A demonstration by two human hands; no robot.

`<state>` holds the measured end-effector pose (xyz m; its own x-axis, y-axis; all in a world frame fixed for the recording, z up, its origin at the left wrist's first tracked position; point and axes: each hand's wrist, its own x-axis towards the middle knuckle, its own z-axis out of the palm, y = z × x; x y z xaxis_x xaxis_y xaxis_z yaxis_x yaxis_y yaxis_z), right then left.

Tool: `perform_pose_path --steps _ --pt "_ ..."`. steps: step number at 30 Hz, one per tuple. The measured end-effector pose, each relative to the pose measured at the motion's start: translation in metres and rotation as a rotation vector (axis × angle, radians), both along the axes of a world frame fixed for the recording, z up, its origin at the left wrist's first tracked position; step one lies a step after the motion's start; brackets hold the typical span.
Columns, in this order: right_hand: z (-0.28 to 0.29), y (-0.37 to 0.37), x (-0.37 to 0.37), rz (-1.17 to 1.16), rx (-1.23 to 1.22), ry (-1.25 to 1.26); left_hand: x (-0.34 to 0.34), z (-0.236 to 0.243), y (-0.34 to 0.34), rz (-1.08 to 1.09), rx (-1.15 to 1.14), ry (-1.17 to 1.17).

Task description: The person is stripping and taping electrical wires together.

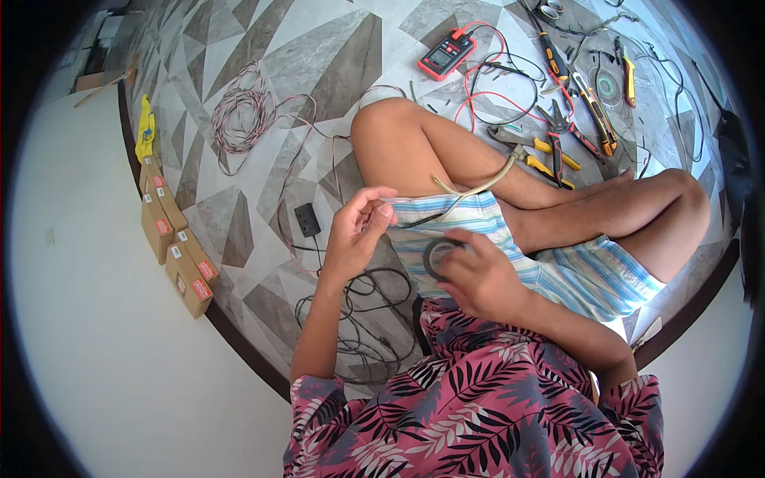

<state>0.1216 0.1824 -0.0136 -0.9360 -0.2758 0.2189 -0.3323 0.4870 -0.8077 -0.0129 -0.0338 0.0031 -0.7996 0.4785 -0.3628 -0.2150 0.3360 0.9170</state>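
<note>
My left hand [358, 233] is raised over my striped shorts, fingers curled and pinching a thin wire end [390, 203]. It joins a beige cable [478, 185] with a dark section lying across my thigh. My right hand [486, 279] grips a roll of black tape [437, 256] just below the cable. Below my left hand, a black socket block [306, 220] sits on the patterned floor.
Coiled pink-white wire [243, 119] lies left of my knee. A red-black meter [448, 52], pliers [558, 123], cutters [606, 127] and several other tools lie beyond my crossed legs. Cardboard boxes [191, 267] line the left wall, and black cable [374, 319] loops beside me.
</note>
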Motion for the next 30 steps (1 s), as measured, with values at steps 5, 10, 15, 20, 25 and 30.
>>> perform_pose_path --steps 5,10,15,20,25,30 --pt "-0.011 0.004 -0.016 -0.036 -0.063 0.250 -0.006 0.008 0.009 -0.120 -0.220 0.067" --pt "-0.035 0.003 -0.071 -0.189 0.132 0.252 -0.020 0.009 0.016 -0.264 -0.360 0.047" --pt "-0.042 0.010 -0.091 -0.016 0.157 0.318 -0.026 0.004 0.018 -0.308 -0.360 0.081" --pt "-0.039 0.006 -0.093 0.016 0.093 0.077 -0.016 -0.006 0.021 -0.454 -0.346 0.984" --pt "-0.029 0.012 -0.086 -0.101 0.035 0.040 -0.007 -0.001 0.017 -0.378 -0.418 0.784" --pt "-0.003 0.014 -0.022 0.157 0.192 0.223 -0.011 0.010 0.004 -0.138 -0.150 0.044"
